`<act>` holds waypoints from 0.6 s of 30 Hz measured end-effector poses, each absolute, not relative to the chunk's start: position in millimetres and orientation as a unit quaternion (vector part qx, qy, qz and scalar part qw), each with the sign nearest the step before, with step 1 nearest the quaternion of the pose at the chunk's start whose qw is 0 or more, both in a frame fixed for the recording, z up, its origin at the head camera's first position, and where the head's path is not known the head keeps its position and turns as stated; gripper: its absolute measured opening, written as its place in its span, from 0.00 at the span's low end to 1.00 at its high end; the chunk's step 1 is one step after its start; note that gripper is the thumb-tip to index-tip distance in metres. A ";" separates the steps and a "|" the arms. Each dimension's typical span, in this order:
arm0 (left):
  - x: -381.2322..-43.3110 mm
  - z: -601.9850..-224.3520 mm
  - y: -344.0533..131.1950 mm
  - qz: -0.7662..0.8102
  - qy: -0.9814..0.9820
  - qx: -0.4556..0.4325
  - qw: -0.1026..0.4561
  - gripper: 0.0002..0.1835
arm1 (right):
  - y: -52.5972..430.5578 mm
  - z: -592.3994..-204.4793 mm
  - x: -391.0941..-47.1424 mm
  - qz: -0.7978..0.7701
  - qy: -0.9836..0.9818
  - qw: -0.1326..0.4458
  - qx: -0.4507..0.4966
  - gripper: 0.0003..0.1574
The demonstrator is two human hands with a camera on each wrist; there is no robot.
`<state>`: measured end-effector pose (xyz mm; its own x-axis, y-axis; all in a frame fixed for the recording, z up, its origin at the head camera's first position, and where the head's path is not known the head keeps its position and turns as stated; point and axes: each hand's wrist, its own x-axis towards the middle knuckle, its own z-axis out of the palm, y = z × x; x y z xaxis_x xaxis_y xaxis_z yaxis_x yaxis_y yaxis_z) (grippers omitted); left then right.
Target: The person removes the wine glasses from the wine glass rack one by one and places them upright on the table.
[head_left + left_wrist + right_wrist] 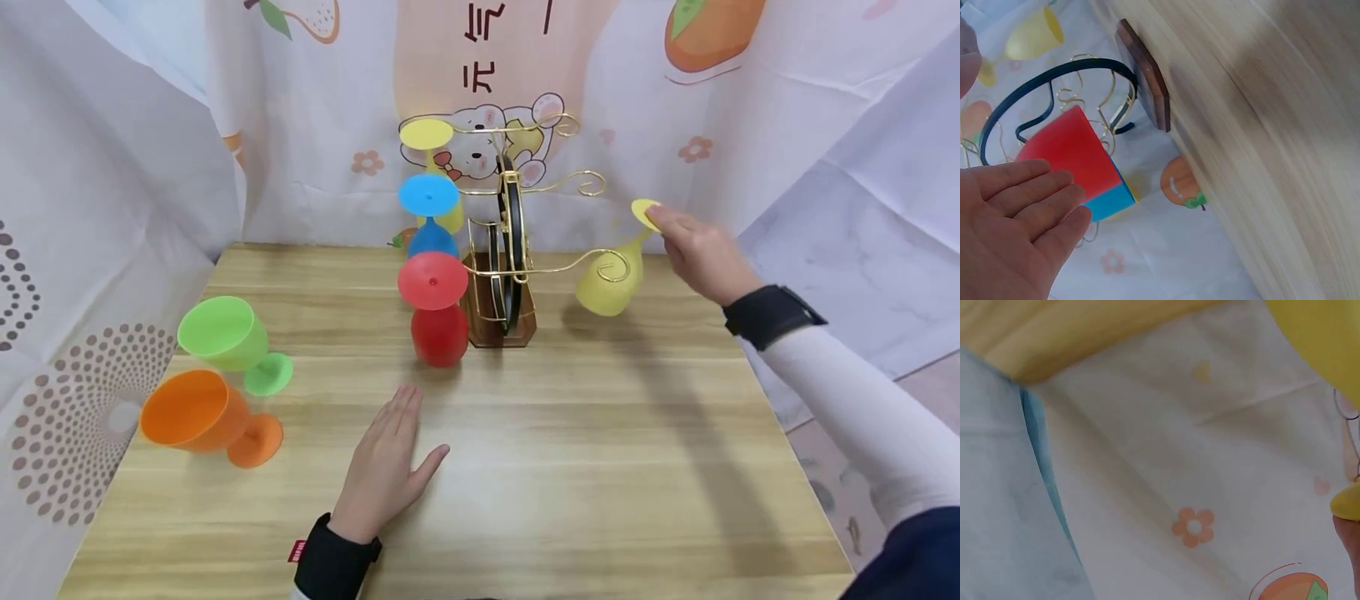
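My right hand [701,254] pinches the round foot of a yellow plastic goblet [611,283], which hangs upside down and tilted to the right of the gold wire glass rack [513,233]. In the head view, the curled end of the rack's front right arm overlaps its bowl. The right wrist view catches part of the yellow bowl [1329,337] and the foot's edge. My left hand [382,467] rests on the tabletop in front of the rack, its fingers straight and thumb spread. Red [438,333], blue [429,196] and yellow [427,133] goblets hang inverted on the rack's left arms.
On the left of the wooden table [570,483], a green goblet [225,333] and an orange goblet [195,412] lie tipped, bowls facing left. A brown wooden base [491,333] carries the rack. Behind the table hangs a printed curtain [637,108].
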<state>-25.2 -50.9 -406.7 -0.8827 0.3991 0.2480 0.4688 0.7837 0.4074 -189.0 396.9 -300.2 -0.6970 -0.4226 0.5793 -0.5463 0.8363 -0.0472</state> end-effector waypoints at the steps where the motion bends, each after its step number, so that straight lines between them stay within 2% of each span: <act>1: -24.7 -406.1 -49.7 -0.237 -0.940 -0.235 0.076 0.43 | 395.2 -304.4 -179.4 0.116 -0.914 0.290 0.257 0.27; 9: -24.7 -400.3 -41.8 -0.256 -0.930 -0.255 0.061 0.41 | 356.8 -342.4 -115.5 0.178 -0.914 0.311 0.191 0.29; 14: -26.6 -402.2 -38.3 -0.278 -0.921 -0.265 0.059 0.40 | 324.9 -368.3 -75.7 0.244 -0.894 0.350 0.133 0.26; 18: -25.9 -403.8 -36.1 -0.302 -0.908 -0.283 0.067 0.39 | 296.6 -392.4 -48.4 0.324 -0.878 0.345 0.069 0.19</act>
